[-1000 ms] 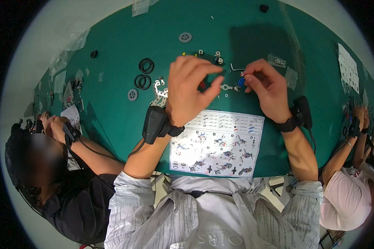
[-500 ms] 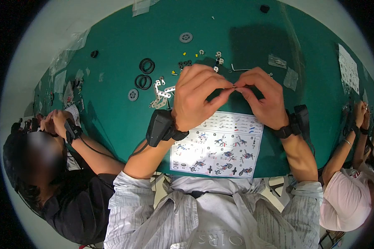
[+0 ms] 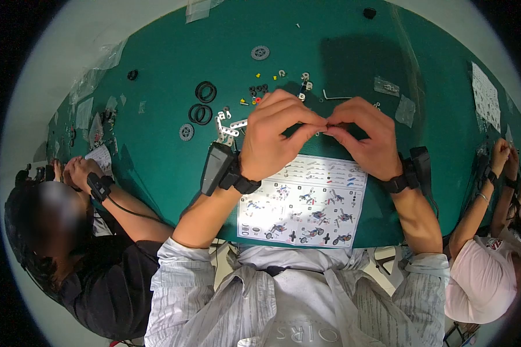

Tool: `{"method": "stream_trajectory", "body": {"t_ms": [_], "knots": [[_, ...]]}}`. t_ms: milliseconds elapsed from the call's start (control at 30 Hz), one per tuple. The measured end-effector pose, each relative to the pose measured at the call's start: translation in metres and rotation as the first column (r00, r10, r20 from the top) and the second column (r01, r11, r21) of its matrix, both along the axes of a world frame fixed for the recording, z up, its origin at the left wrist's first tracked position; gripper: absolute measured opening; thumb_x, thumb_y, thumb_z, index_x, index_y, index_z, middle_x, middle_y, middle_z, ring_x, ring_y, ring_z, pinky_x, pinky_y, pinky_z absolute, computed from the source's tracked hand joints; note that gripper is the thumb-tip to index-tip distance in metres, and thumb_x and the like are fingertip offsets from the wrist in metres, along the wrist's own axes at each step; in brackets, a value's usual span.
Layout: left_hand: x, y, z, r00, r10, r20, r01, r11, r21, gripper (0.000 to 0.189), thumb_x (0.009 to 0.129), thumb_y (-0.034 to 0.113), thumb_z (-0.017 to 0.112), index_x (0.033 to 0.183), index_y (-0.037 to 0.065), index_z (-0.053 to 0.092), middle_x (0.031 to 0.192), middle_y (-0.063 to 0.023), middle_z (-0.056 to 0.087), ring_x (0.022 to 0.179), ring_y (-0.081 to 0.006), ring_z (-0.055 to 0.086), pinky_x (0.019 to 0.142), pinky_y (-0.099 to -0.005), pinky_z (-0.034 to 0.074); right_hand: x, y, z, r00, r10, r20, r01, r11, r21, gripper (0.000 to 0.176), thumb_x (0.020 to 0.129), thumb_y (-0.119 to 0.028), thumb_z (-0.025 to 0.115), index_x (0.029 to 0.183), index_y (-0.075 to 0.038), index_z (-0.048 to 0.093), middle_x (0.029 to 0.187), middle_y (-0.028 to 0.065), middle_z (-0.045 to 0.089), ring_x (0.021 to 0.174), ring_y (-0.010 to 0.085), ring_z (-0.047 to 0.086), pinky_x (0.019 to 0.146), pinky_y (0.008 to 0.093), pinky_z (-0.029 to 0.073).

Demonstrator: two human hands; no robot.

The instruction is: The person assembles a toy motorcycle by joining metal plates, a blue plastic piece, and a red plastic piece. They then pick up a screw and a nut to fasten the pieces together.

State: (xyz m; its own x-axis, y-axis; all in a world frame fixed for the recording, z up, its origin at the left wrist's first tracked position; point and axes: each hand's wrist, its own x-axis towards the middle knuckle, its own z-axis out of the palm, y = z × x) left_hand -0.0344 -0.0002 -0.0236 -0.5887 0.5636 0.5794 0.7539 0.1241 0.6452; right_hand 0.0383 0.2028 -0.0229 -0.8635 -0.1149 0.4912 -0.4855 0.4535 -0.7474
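My left hand (image 3: 276, 134) and my right hand (image 3: 366, 136) meet fingertip to fingertip above the green table (image 3: 173, 52). Thumb and forefinger of each are pinched together, and what sits between them is too small to make out. Below the hands lies a printed instruction sheet (image 3: 301, 202) with small assembly drawings. Left of my left hand are perforated metal strips (image 3: 228, 132). Just beyond it lie small black parts (image 3: 259, 90) and yellow pieces (image 3: 243, 101). An L-shaped hex key (image 3: 336, 95) rests beyond my right hand.
Black rubber tyres (image 3: 205, 92) and grey wheels (image 3: 260, 52) lie at the left and far side. Small plastic bags (image 3: 386, 87) are on the right. A person in black (image 3: 116, 283) works at my left, another in pink (image 3: 483, 277) at my right.
My left hand has shifted slightly, its wrist turning a little, and the fingertips of both hands have drawn closer together. A small red part now shows beside the left hand's knuckles.
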Motion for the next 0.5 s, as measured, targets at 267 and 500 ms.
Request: {"method": "stream_trajectory", "body": {"t_ms": [267,500], "knots": [[-0.0003,0.0004,0.0035,0.994,-0.006,0.109,0.008,1.000,-0.020,0.012,0.074,0.007,0.082,0.083,0.007,0.073,0.078,-0.0054,0.069,0.077,-0.0245,0.060,0.073,-0.0346,0.045,0.0003,-0.0011,0.0002,0.998,0.000,0.056,0.000,1.000,0.004,0.014,0.081,0.000,0.076,0.093,-0.002,0.069,0.087,0.0096,0.066,0.075,0.0225,0.066,0.065,0.0306,0.052],[-0.0011,-0.0008,-0.0005,0.986,0.013,0.165,-0.009,1.000,-0.025,0.013,0.073,0.011,0.083,0.081,0.008,0.073,0.077,-0.0041,0.069,0.077,-0.0241,0.061,0.074,-0.0347,0.045,0.0006,-0.0028,0.0018,0.996,0.017,0.084,-0.015,1.000,-0.025,0.012,0.083,0.001,0.072,0.094,-0.002,0.068,0.086,0.0104,0.064,0.074,0.0237,0.065,0.064,0.0317,0.051]]}}
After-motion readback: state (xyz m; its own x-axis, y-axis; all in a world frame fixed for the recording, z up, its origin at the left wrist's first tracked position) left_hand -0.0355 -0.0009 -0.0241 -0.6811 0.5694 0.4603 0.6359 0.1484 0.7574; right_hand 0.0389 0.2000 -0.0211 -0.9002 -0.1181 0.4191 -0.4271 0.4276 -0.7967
